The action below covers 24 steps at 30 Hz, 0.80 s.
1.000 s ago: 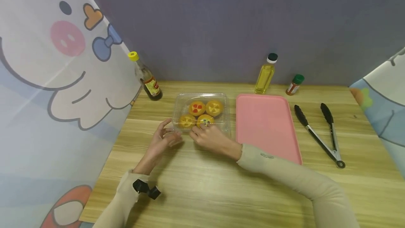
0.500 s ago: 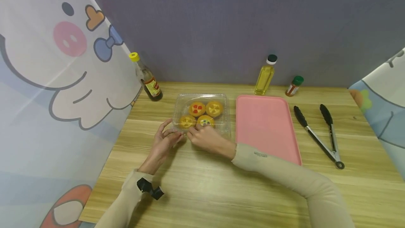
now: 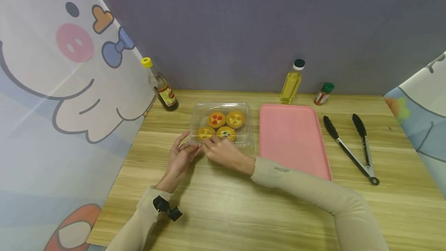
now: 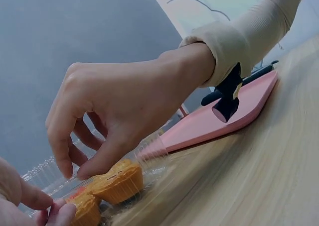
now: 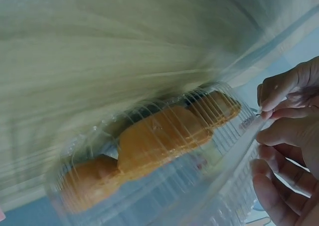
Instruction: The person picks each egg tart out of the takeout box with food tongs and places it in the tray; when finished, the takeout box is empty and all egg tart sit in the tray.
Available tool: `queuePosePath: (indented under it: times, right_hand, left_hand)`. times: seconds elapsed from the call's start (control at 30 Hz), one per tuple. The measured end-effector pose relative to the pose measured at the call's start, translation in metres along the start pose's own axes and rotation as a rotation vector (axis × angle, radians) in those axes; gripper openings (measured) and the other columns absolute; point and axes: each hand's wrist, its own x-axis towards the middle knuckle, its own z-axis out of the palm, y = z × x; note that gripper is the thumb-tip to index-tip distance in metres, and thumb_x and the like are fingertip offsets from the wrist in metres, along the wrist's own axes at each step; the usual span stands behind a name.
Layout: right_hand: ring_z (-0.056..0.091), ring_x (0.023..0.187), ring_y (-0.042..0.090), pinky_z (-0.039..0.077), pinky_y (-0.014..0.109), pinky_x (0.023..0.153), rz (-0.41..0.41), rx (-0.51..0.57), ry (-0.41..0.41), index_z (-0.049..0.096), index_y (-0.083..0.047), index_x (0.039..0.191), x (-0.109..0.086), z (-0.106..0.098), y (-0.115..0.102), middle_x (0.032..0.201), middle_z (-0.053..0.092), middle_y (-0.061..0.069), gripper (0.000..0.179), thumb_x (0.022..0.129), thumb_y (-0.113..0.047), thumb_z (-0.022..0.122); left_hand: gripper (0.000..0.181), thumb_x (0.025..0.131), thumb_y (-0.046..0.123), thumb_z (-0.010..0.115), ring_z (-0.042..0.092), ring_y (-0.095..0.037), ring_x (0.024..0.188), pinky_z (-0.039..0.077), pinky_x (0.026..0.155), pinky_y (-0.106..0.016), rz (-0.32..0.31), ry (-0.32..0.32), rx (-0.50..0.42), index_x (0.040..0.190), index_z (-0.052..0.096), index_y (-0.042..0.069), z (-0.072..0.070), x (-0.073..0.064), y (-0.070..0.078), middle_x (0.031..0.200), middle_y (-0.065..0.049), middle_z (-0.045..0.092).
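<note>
A clear plastic clamshell container [image 3: 249,127] with several round tarts [image 3: 235,119] in it rests on the table. My left hand [image 3: 179,161] pinches the front-left edge of this container between thumb and fingers. Close beside it, my right hand [image 3: 223,152] is at the front edge, fingers curled over the rim and overlapping the front tarts. In the left wrist view the right hand [image 4: 114,101] arches over a yellow tart [image 4: 122,181], thumb and fingertips close together. Both hands' fingertips meet at the lid edge in the right wrist view, beside the container's ribbed wall [image 5: 224,136].
A pink tray [image 3: 292,138] lies right of the container, with black-handled tongs [image 3: 352,154] beyond it. At the back stand a dark sauce bottle [image 3: 166,94], an oil bottle [image 3: 291,86] and a green-capped spice jar [image 3: 323,95].
My right hand has slid left along the container's front edge toward the left hand. The left hand has shifted slightly right and closed its fingertips on the edge. The container stays in place.
</note>
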Motion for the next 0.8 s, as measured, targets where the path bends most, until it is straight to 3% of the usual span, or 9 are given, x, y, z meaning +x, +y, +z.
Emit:
queuePosePath:
  times: [0.43, 0.8]
  right_hand:
    - [0.071, 0.083, 0.011, 0.060, 0.020, 0.061, 0.027, -0.016, 0.090, 0.076, -0.019, 0.097, 0.0016, 0.0066, -0.0012, 0.096, 0.071, -0.005, 0.010, 0.100, -0.018, 0.066]
    - [0.070, 0.082, 0.009, 0.057, 0.017, 0.057, 0.039, -0.058, 0.080, 0.075, -0.019, 0.100, 0.0065, 0.0074, -0.0082, 0.094, 0.070, -0.006, 0.013, 0.103, -0.027, 0.065]
  left_hand:
    - [0.062, 0.102, -0.008, 0.054, 0.074, -0.009, 0.088, 0.061, 0.098, -0.028, 0.041, 0.048, -0.003, 0.158, 0.035, 0.010, 0.0046, -0.0011, -0.0031, 0.094, 0.002, 0.064]
    - [0.058, 0.102, -0.007, 0.053, 0.071, -0.009, 0.086, 0.063, 0.087, -0.023, 0.024, 0.064, 0.012, 0.155, 0.033, 0.007, 0.0055, -0.0008, -0.0027, 0.095, 0.003, 0.061]
